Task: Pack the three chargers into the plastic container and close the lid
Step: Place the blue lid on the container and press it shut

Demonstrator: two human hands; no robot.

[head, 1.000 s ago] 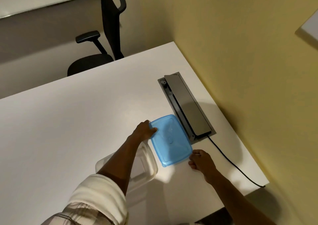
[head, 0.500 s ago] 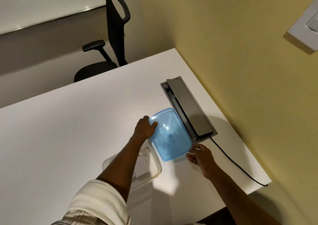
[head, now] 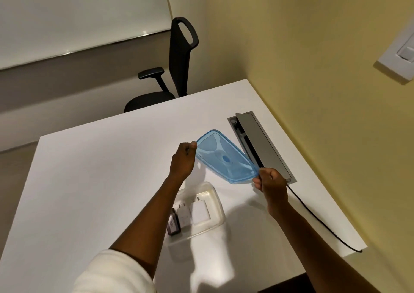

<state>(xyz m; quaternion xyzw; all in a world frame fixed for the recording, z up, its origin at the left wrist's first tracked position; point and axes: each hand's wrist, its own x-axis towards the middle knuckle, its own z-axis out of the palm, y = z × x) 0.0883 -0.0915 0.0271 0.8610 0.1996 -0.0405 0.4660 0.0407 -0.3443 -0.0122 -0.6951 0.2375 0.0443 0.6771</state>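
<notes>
A translucent blue lid (head: 224, 157) is held tilted in the air above the white table (head: 100, 180). My left hand (head: 182, 159) pinches its far-left corner and my right hand (head: 270, 182) pinches its near-right corner. Below and nearer to me, the clear plastic container (head: 218, 205) stands open on the table. Inside it lie two white chargers (head: 199, 212) side by side and a dark charger (head: 173, 224) at the left, partly hidden by my left forearm.
A grey cable box with its flap raised (head: 259, 145) is set into the table just right of the lid. A black cable (head: 318, 222) runs from it over the table's right edge. A yellow wall is close on the right. A black office chair (head: 177, 68) stands beyond the table.
The lid lay flat on the table with both hands at its corners; it has since been lifted off the table and tilted up. The container's contents have come into view.
</notes>
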